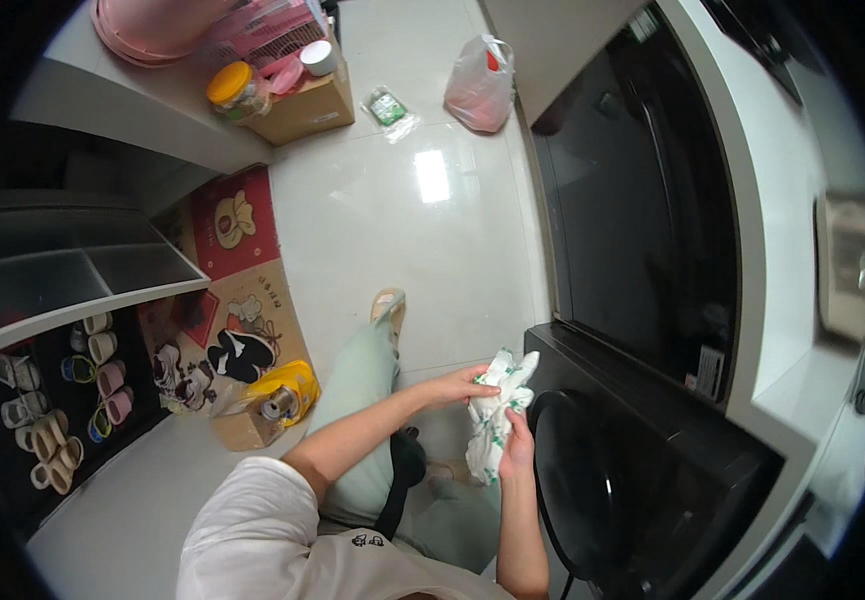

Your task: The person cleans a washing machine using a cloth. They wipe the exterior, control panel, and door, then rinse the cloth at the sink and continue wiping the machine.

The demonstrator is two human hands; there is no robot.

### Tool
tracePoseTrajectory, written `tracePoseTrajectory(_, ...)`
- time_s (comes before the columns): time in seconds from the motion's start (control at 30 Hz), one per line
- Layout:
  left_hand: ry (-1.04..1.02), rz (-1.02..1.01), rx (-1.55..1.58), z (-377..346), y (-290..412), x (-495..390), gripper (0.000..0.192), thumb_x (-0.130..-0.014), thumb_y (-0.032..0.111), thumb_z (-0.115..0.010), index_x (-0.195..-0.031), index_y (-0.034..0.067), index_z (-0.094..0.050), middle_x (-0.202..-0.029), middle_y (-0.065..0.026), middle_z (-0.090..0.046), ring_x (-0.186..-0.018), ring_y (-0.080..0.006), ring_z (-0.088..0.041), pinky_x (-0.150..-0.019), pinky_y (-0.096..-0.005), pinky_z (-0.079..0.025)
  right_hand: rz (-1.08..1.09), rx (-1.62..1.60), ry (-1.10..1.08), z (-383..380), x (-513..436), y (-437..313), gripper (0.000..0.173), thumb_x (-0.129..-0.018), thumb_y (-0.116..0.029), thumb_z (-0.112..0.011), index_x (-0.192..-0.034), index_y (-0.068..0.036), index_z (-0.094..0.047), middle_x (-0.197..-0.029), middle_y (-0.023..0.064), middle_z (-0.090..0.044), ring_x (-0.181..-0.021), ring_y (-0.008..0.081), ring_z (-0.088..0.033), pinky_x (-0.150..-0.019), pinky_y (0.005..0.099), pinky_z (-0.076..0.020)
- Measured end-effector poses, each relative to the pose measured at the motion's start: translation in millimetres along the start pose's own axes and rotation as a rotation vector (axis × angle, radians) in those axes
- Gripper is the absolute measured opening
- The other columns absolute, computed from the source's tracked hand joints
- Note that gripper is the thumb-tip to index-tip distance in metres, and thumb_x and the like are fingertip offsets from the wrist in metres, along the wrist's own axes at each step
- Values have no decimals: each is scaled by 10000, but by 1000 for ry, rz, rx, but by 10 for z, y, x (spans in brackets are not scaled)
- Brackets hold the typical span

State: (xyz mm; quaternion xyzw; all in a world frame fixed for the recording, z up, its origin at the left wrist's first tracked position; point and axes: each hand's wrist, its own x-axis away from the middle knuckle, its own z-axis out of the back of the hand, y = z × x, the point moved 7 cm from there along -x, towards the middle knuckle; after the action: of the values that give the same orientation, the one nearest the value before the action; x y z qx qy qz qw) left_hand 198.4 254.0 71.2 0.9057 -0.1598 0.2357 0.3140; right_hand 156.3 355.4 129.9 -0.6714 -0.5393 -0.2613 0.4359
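A crumpled white cloth with a green print (494, 420) is held between my two hands, beside the front of a black front-loading machine (627, 480) with a round door. My left hand (468, 385) pinches the upper part of the cloth between thumb and fingers. Lower down, my right hand (519, 442) grips its right edge, thumb on top. Folds hide the cloth's full shape, so I cannot tell what item it is.
Left lie floor mats (241, 217), shoes (241, 355), a yellow bag (301, 386) and a shoe rack under an open cabinet door (94, 270). Ahead are a cardboard box (305, 112), a small green packet (387, 107) and a tied plastic bag (479, 86). A tall black panel (627, 195) stands right.
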Motion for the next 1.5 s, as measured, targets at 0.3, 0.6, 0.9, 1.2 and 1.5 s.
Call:
tracePoseTrajectory(0.3, 492, -265, 337, 917, 1434, 1133, 428, -859, 98, -611, -1257, 39, -464, -1117, -65, -592, -1020, -150, -576, -862, -315, -474, -40, 429, -74, -1941, -687, 129, 321, -883, -91, -497, -1201, -55, -481, -1104, 45, -530, -1069, 169, -489, -910, 330, -404)
tracePoseTrajectory(0.6, 852, -469, 523, 1938, 2317, 1735, 417, -823, 25, -488, -1238, 57, -485, -1078, -54, -603, -981, -159, -590, -863, -314, -464, -212, 472, 43, -2684, -2013, -163, 220, -898, -190, -522, -1063, -52, -571, -945, 59, -625, -887, 183, -601, -812, 344, -483)
tracePoseTrajectory(0.9, 1071, -555, 814, 2537, 2373, 1392, 402, -815, 18, -445, -1216, 29, -479, -1061, -90, -606, -970, -195, -594, -880, -332, -456, -235, 740, 104, -2987, -4257, -603, 191, -887, -169, -517, -1017, -43, -577, -823, 62, -600, -701, 156, -589, -624, 292, -501)
tracePoseTrajectory(1.2, 1141, -412, 783, 3797, 2732, 509, 325, -843, 45, -476, -1162, 39, -538, -1054, -21, -586, -935, -112, -550, -824, -261, -432, -195, 957, 167, -3014, -6766, -291, 175, -856, -174, -561, -979, -51, -569, -793, 64, -587, -706, 175, -571, -625, 317, -470)
tracePoseTrajectory(1.5, 1008, -386, 218, 4264, 3190, 589, 278, -872, 61, -494, -1141, 18, -552, -964, -4, -612, -849, -71, -544, -751, -220, -436, -79, 701, 323, -3008, -7948, 518, 275, -798, -257, -709, -928, -66, -560, -769, 62, -517, -602, 173, -492, -497, 296, -424)
